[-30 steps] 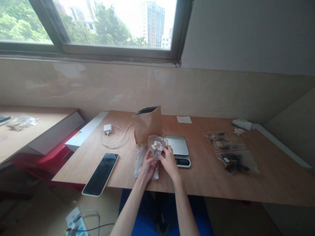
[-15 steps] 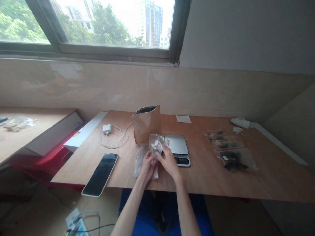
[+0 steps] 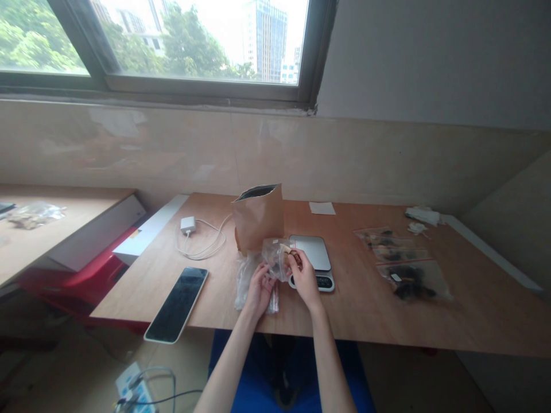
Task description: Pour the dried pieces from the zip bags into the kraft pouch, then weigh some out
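Note:
My left hand grips a small clear plastic bag from below, just above the table's front edge. My right hand pinches a small pale and brown item at the bag's mouth. What else is inside the bag I cannot make out. More clear plastic bags lie on the table under my left hand. A brown paper bag stands open right behind the hands. A small silver kitchen scale sits next to my right hand.
A tablet lies at the table's front left, a white charger with cable behind it. Filled zip bags lie at the right, with white scraps and a paper slip further back. A second desk stands at the left.
My right hand has moved up and right to the bag's mouth and now pinches a small item there. The bag has tilted and dropped slightly. My left hand has barely moved.

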Demonstrator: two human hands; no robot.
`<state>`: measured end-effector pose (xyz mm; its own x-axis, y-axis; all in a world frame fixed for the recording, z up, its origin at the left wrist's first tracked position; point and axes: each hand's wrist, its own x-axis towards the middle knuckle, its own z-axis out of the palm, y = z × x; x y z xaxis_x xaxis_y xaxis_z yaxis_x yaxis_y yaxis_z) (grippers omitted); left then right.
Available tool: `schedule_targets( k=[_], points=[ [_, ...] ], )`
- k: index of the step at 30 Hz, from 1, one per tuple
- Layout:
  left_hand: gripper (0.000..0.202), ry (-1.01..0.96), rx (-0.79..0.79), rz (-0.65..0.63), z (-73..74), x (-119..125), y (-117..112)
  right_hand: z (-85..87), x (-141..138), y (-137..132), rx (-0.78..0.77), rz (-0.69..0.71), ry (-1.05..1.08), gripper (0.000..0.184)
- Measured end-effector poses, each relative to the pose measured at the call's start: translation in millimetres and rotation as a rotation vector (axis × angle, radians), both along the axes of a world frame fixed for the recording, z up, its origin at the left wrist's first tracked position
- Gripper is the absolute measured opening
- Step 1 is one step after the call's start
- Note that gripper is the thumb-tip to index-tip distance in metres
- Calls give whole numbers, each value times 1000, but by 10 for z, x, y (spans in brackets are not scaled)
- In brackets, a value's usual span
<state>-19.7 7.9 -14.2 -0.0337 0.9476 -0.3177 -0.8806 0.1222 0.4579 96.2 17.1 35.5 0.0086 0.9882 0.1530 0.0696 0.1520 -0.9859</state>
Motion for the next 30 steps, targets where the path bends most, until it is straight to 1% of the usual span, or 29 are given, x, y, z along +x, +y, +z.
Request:
schedule_targets(
  k=[4, 8, 12, 17, 20, 23, 25, 28, 30],
  points=[
    [10, 0, 22, -16, -24, -6, 14, -31, -4, 14, -14, -4, 33, 26],
    [11, -8, 50, -40, -17, -10, 12, -22, -24, 15, -36, 11, 66, 26],
    [11, -34, 29, -31, 7, -20, 7, -23, -25, 23, -39, 13, 92, 29],
    [17, -90, -5, -10, 36, -40, 13, -31, 12, 45, -44, -44, 128, 35],
    [18, -117, -43, 16, 25, -46, 25, 25, 30, 78, -40, -116, 183, 37],
    [18, -121, -59, 16, -3, -46, 44, 162, 25, 153, 32, -181, 223, 39],
    [17, -118, -64, 20, -16, -44, 57, 309, 0, 235, 109, -179, 214, 38],
    [17, -121, -70, 31, -9, -39, 72, 606, -80, 422, 257, -128, 147, 32],
    [19, -132, -73, 21, 13, -36, 78, 830, -162, 592, 402, -85, 101, 27]
  ],
)
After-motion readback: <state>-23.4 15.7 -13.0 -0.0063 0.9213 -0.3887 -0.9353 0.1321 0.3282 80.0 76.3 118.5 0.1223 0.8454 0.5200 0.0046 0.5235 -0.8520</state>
